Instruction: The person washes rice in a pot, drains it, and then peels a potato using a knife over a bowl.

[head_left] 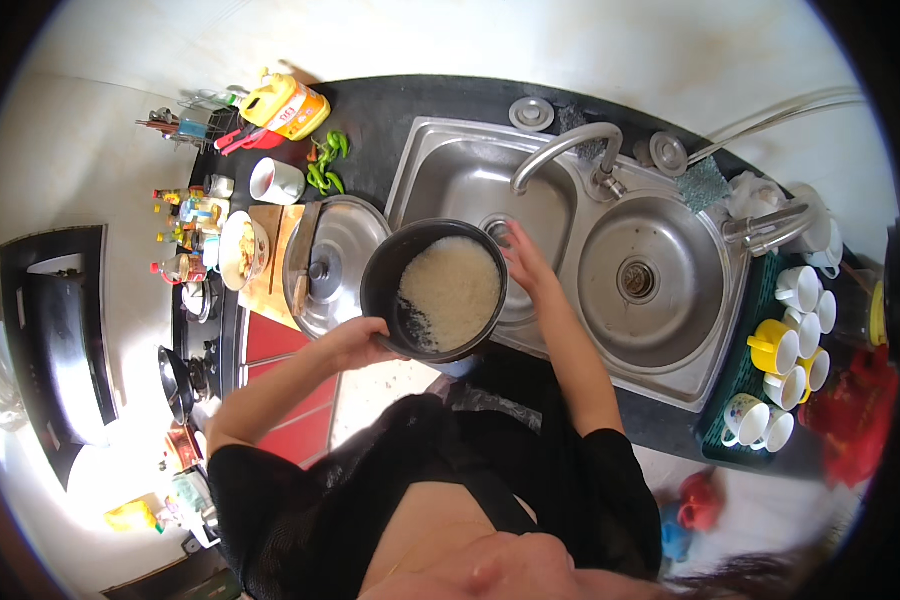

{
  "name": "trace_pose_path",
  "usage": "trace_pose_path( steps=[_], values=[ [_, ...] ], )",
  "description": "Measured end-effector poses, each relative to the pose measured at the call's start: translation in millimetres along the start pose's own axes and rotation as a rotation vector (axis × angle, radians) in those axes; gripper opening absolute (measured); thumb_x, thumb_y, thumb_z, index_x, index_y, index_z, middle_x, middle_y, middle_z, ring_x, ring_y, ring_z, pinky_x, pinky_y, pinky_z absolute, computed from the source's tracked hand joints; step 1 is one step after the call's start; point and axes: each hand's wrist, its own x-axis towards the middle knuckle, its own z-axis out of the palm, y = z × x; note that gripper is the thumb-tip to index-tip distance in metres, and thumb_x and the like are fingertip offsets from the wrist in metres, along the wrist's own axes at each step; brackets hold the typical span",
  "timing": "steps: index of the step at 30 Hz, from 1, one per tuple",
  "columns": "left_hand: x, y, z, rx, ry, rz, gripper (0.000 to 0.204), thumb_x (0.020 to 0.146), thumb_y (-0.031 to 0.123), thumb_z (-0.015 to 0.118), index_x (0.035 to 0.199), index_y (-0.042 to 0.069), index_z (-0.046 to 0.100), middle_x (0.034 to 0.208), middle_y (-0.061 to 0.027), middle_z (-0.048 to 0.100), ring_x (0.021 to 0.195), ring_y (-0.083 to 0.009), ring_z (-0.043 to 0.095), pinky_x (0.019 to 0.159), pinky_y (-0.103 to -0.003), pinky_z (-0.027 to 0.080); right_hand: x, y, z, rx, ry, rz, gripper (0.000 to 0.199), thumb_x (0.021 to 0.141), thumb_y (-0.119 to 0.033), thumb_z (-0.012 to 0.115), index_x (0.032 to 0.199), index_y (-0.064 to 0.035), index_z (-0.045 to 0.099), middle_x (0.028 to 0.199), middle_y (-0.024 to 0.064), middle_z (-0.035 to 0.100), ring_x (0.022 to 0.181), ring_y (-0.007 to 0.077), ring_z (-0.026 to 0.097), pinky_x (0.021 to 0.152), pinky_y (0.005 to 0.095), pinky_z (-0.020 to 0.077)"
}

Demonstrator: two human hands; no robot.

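A dark round pot (pixel 377 285) with pale grains of rice (pixel 452 285) inside hangs in front of the left sink basin, tilted so that the rice lies mostly to its right. My left hand (pixel 360 343) grips the near left of the rim, its thumb on top and the other fingers mostly hidden beneath. At the far right side of the pot, my right hand (pixel 523 258) rests against the rim with bent fingers. Behind the pot is the left basin (pixel 450 180) of a steel double sink, a curved faucet (pixel 570 140) reaching over it.
Left of the pot lie a steel lid (pixel 355 245), a knife (pixel 305 260) on a wooden board (pixel 268 290), and a bowl of cut food (pixel 240 250). Green peppers (pixel 327 165) and a yellow jug (pixel 285 105) stand behind. Right of the round basin (pixel 615 320), a green rack (pixel 712 425) holds several mugs.
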Motion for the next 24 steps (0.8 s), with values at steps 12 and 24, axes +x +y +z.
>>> trace_pose_path(
  steps=[12,24],
  values=[
    [72,58,-54,-0.272,-0.410,0.513,0.019,0.082,0.006,0.039,0.083,-0.009,0.049,0.091,-0.0265,0.056,0.082,-0.0367,0.059,0.079,-0.039,0.051,-34,8,-28,-0.926,0.314,-0.539,0.029,0.082,-0.023,0.053,0.106,-0.0087,0.053,0.110,0.0135,0.051,0.103,0.0239,0.046,0.087,0.0317,0.0370],
    [176,216,-124,-0.377,-0.462,0.390,0.040,0.081,0.011,0.037,0.119,0.002,0.038,0.111,-0.0106,0.055,0.098,-0.0197,0.057,0.102,-0.054,0.002,-81,80,-16,-1.069,0.599,-0.606,0.025,0.080,-0.022,0.051,0.101,-0.0098,0.057,0.102,0.0186,0.053,0.102,0.0320,0.047,0.090,0.0375,0.0364]
  ],
)
